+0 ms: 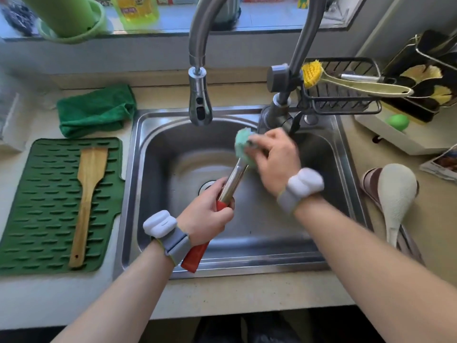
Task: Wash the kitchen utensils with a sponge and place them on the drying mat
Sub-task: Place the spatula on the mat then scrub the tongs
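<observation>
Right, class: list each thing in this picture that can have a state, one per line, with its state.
Tap: off, no water seen.
Sponge: held in right hand, pressed on utensil.
Utensil: red handle gripped by left hand, over the sink.
Wooden spatula: lying flat on the mat.
Green cloth: folded, on counter.
Yellow brush: resting across the wire rack.

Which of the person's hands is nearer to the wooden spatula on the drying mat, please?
The left. The left hand holds the red-handled utensil over the sink, just right of the mat bearing the wooden spatula. The right hand scrubs with the sponge farther right.
</observation>
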Motion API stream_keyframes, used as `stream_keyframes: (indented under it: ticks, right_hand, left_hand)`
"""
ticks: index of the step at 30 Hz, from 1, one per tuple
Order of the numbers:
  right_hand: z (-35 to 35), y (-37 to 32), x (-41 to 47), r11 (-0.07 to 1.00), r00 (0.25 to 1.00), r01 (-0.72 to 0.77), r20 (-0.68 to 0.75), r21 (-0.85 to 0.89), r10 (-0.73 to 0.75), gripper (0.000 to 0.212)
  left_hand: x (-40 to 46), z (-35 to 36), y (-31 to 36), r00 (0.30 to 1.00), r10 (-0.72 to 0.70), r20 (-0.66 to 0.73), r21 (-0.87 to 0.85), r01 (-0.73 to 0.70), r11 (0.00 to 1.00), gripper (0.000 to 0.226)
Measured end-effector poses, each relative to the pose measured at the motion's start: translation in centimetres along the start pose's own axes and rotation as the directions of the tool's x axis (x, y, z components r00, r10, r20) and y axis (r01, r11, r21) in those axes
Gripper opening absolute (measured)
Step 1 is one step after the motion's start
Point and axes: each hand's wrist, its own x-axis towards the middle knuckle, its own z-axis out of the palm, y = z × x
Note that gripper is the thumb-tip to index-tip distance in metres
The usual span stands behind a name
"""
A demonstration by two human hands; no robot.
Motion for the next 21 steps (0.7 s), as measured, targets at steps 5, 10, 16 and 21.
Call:
stream_keyframes:
  ticks: [5, 10, 16, 21]
  right_hand:
    - [0.6, -0.7, -4.1, 0.975, 0.957, 0.186, 0.2, 0.125, -0.208, 0.018]
    - [-0.6, 1.6, 0.5, 0.998, 0.998, -0.06, -0.021, 0.022, 0.061, 0.018]
    - [0.7, 0.3, -5.3, 0.986, 0.976, 0.079, 0.191, 0.148, -0.107, 0.017]
    - [-0.6, 1.6, -1.7, 0.778, 0.874, -0.447, 0.031, 0.44, 0.485, 0.007]
  left_hand:
    - [0.3, 0.4, -0.9, 0.997, -0.056, -0.046, 0.055, 0.058, 0.997, 0.027]
    - [0.0, 0.8, -0.3, 0.999, -0.015, 0.033, -0.022, 0.015, 1.0, 0.053]
    - [0.4, 1.9, -0.9, 0.998, -0.05, -0.029, 0.115, 0.053, 0.992, 0.019]
    - [0.2, 2.8, -0.7, 0.998, -0.065, -0.023, 0.069, 0.066, 0.995, 0.049]
